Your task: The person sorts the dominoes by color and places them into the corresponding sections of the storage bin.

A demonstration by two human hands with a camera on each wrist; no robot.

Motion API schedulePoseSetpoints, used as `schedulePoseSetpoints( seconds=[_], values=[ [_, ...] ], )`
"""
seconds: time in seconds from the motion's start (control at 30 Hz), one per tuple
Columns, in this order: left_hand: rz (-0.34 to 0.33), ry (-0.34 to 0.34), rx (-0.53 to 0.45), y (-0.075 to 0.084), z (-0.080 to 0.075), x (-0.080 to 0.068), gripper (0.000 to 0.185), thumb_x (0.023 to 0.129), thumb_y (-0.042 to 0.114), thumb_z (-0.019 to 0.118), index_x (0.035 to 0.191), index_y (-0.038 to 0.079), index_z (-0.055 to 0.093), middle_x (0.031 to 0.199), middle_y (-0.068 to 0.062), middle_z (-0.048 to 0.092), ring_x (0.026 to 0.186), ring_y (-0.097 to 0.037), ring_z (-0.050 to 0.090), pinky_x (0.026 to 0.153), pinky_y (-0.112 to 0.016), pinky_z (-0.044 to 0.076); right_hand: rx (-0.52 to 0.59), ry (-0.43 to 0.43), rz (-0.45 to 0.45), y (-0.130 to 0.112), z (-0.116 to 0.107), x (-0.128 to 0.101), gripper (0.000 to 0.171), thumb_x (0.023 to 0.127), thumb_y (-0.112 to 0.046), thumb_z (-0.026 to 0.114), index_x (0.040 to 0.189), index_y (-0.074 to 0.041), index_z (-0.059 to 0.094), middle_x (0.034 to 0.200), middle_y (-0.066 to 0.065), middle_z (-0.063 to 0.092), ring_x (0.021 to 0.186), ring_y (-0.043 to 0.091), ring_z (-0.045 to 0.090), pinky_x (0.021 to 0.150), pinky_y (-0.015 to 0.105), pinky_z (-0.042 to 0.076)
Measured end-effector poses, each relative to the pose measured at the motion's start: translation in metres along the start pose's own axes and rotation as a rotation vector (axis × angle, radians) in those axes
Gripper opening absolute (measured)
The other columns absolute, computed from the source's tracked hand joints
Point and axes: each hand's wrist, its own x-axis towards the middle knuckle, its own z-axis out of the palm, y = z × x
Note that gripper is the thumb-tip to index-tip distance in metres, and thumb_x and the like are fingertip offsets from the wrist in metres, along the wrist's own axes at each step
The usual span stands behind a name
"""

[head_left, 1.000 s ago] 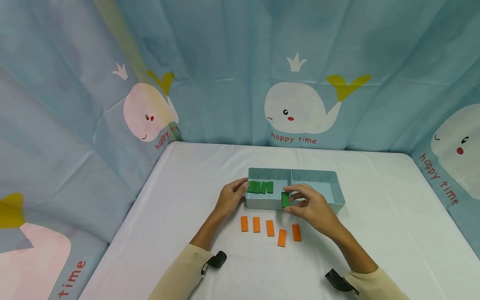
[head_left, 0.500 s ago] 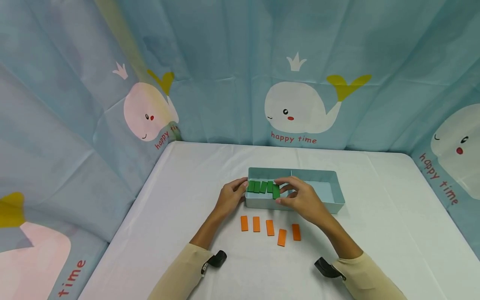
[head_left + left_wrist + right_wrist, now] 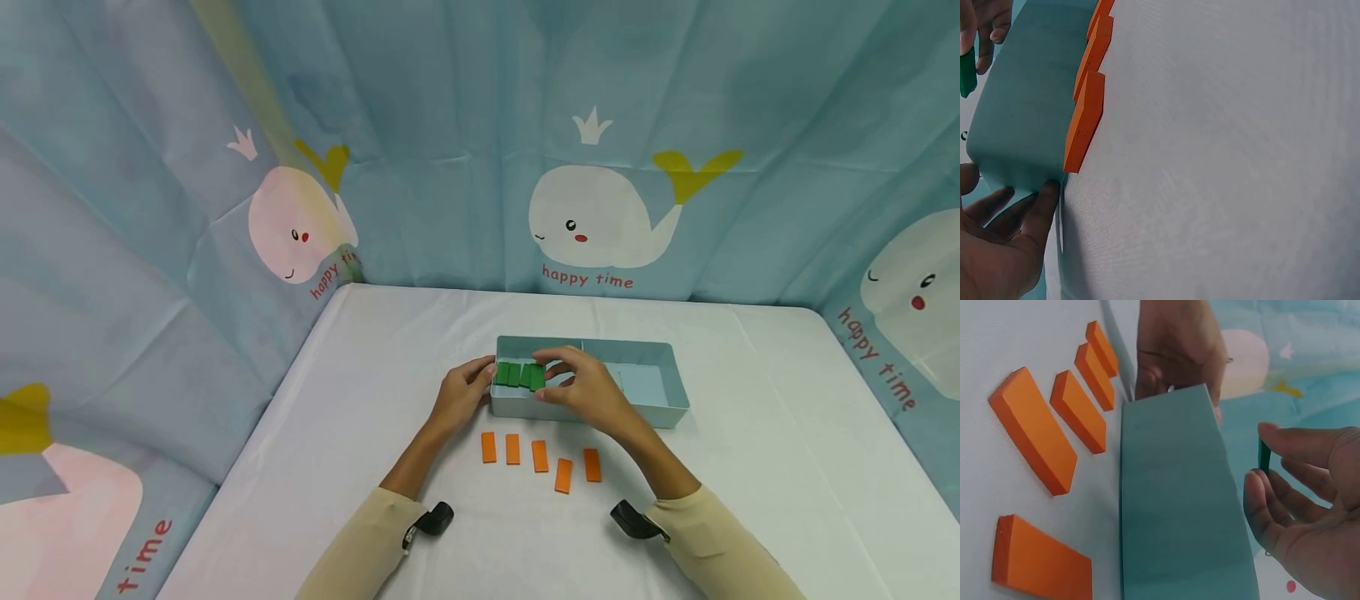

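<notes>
A light blue two-compartment box (image 3: 517, 407) stands on the table. My left hand (image 3: 459, 393) is at its left end; in the left wrist view its fingertips touch the outer end wall, fingers fairly straight. Above the left compartment my right hand (image 3: 588, 390) pinches a green rectangular tile (image 3: 1264, 455) upright between thumb and fingers. Several green tiles (image 3: 513, 374) stand in a row inside that compartment, at its left side. The held tile overlaps the row's right end in the head view, so whether they touch cannot be told.
Several orange tiles (image 3: 540, 456) lie apart in a loose row on the white tablecloth (image 3: 525, 542), in front of the box. The box's right compartment (image 3: 645, 383) shows its bare floor. A whale-print curtain (image 3: 450, 208) hangs behind the table.
My right hand has carried the green tile leftward, from the box's front wall near the divider to the right end of the green row. The left hand has stayed at the box's end.
</notes>
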Motion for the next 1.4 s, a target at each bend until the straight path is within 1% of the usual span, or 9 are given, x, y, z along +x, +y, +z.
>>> schedulePoseSetpoints(
  seconds=[0.3, 0.4, 0.5, 0.63, 0.7, 0.87, 1.0, 1.23, 1.4],
  values=[
    [0.004, -0.001, -0.012, 0.0, 0.0, 0.0, 0.051, 0.112, 0.039, 0.057, 0.153, 0.008, 0.058, 0.153, -0.015, 0.059, 0.136, -0.032, 0.061, 0.103, -0.041, 0.06, 0.003, -0.026, 0.069, -0.001, 0.007, 0.013, 0.054, 0.089, -0.008, 0.087, 0.139, -0.008, 0.068, 0.132, 0.007, 0.07, 0.114, 0.03, 0.068, 0.088, 0.042, 0.061],
    [0.004, 0.003, -0.006, 0.001, 0.0, 0.0, 0.051, 0.111, 0.039, 0.058, 0.152, 0.008, 0.058, 0.153, -0.015, 0.059, 0.136, -0.032, 0.062, 0.103, -0.041, 0.06, 0.006, -0.038, 0.071, 0.002, 0.009, 0.018, 0.054, 0.089, -0.006, 0.086, 0.14, -0.007, 0.067, 0.131, 0.01, 0.07, 0.116, 0.035, 0.068, 0.088, 0.042, 0.059],
    [0.003, 0.005, -0.009, 0.0, 0.0, 0.0, 0.051, 0.111, 0.039, 0.058, 0.152, 0.008, 0.058, 0.152, -0.014, 0.06, 0.135, -0.032, 0.062, 0.103, -0.042, 0.06, 0.011, -0.051, 0.064, 0.005, 0.012, 0.023, 0.054, 0.089, -0.004, 0.086, 0.14, -0.005, 0.067, 0.132, 0.014, 0.07, 0.115, 0.038, 0.068, 0.087, 0.041, 0.06],
    [0.002, 0.002, -0.01, -0.001, 0.0, 0.0, 0.051, 0.111, 0.039, 0.058, 0.152, 0.008, 0.059, 0.152, -0.014, 0.06, 0.136, -0.032, 0.062, 0.103, -0.043, 0.06, 0.018, -0.069, 0.067, 0.008, 0.017, 0.028, 0.053, 0.089, -0.004, 0.085, 0.139, -0.005, 0.067, 0.133, 0.016, 0.069, 0.112, 0.032, 0.069, 0.085, 0.039, 0.061],
    [0.001, 0.001, -0.009, -0.001, 0.0, 0.0, 0.051, 0.111, 0.038, 0.058, 0.152, 0.008, 0.058, 0.153, -0.014, 0.059, 0.136, -0.031, 0.061, 0.103, -0.042, 0.06, 0.016, -0.082, 0.082, 0.008, 0.019, 0.031, 0.054, 0.089, -0.004, 0.086, 0.139, -0.006, 0.068, 0.133, 0.014, 0.07, 0.111, 0.029, 0.069, 0.084, 0.038, 0.061],
    [-0.003, -0.002, -0.018, 0.0, 0.0, 0.0, 0.051, 0.112, 0.035, 0.057, 0.154, 0.006, 0.056, 0.153, -0.017, 0.059, 0.137, -0.033, 0.061, 0.102, -0.043, 0.06, 0.002, -0.107, 0.143, 0.006, 0.022, 0.036, 0.056, 0.087, -0.004, 0.086, 0.14, -0.01, 0.068, 0.129, 0.01, 0.071, 0.107, 0.024, 0.069, 0.082, 0.037, 0.063],
    [-0.007, 0.0, -0.025, -0.001, 0.001, 0.001, 0.051, 0.113, 0.033, 0.056, 0.154, 0.004, 0.055, 0.153, -0.018, 0.059, 0.136, -0.035, 0.061, 0.101, -0.043, 0.061, -0.004, -0.128, 0.179, 0.009, 0.024, 0.041, 0.057, 0.087, -0.004, 0.087, 0.14, -0.011, 0.068, 0.128, 0.01, 0.07, 0.103, 0.022, 0.069, 0.08, 0.035, 0.062],
    [-0.006, -0.007, -0.028, 0.0, 0.0, 0.0, 0.05, 0.112, 0.037, 0.057, 0.152, 0.007, 0.058, 0.15, -0.014, 0.062, 0.134, -0.031, 0.063, 0.102, -0.041, 0.06, -0.027, -0.172, 0.151, 0.014, 0.028, 0.047, 0.056, 0.085, 0.003, 0.084, 0.138, -0.005, 0.067, 0.124, 0.015, 0.069, 0.095, 0.023, 0.07, 0.075, 0.032, 0.061],
    [0.009, -0.01, -0.035, 0.0, -0.001, -0.001, 0.051, 0.112, 0.037, 0.057, 0.152, 0.006, 0.058, 0.15, -0.015, 0.062, 0.134, -0.032, 0.063, 0.101, -0.041, 0.061, -0.068, -0.204, 0.126, 0.015, 0.031, 0.052, 0.051, 0.085, 0.007, 0.081, 0.134, -0.002, 0.069, 0.116, 0.016, 0.071, 0.084, 0.019, 0.067, 0.071, 0.03, 0.058]
  ],
)
